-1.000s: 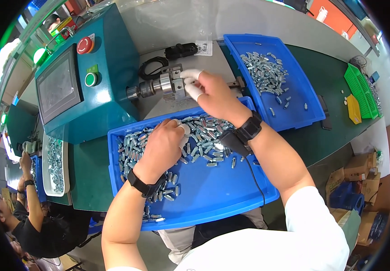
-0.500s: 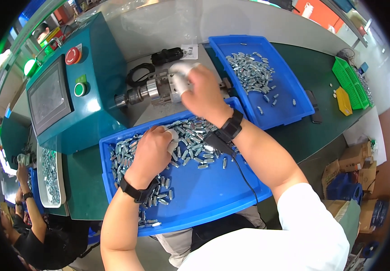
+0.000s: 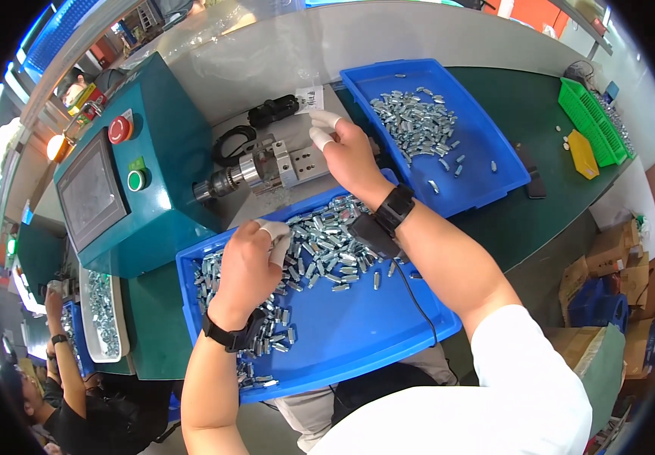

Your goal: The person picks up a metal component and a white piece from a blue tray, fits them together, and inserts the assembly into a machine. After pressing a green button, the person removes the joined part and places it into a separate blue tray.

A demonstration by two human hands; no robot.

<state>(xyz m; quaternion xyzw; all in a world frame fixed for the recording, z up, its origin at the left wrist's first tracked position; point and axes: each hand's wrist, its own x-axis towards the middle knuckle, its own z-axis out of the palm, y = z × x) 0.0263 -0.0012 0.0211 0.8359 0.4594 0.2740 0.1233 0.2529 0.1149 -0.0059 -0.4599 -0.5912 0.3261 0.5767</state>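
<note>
My left hand (image 3: 250,262) hovers over the near blue tray (image 3: 358,334), fingers curled together, with white cots on the fingertips. Whatever it may hold is hidden. Small silvery metal cylinders (image 3: 327,241) lie heaped in that tray. My right hand (image 3: 354,161) is to the right of the metal clamping fixture (image 3: 291,163), apart from it. Its thumb and forefinger, in white cots, stand apart with nothing visible between them. Left of the fixture, a metal chuck (image 3: 221,184) projects from the teal machine (image 3: 168,136).
A second blue tray (image 3: 475,178) with more metal pieces stands at the far right. Beyond it are a green basket (image 3: 591,121) and a yellow tray (image 3: 583,155). A white tray (image 3: 122,334) of parts sits at the left, near a co-worker's arm (image 3: 69,371). Black cable (image 3: 236,144) lies behind the fixture.
My right hand has drawn back from the fixture toward the right, uncovering its block. My left hand stays over the near tray. The machine's lamp has turned from green to orange.
</note>
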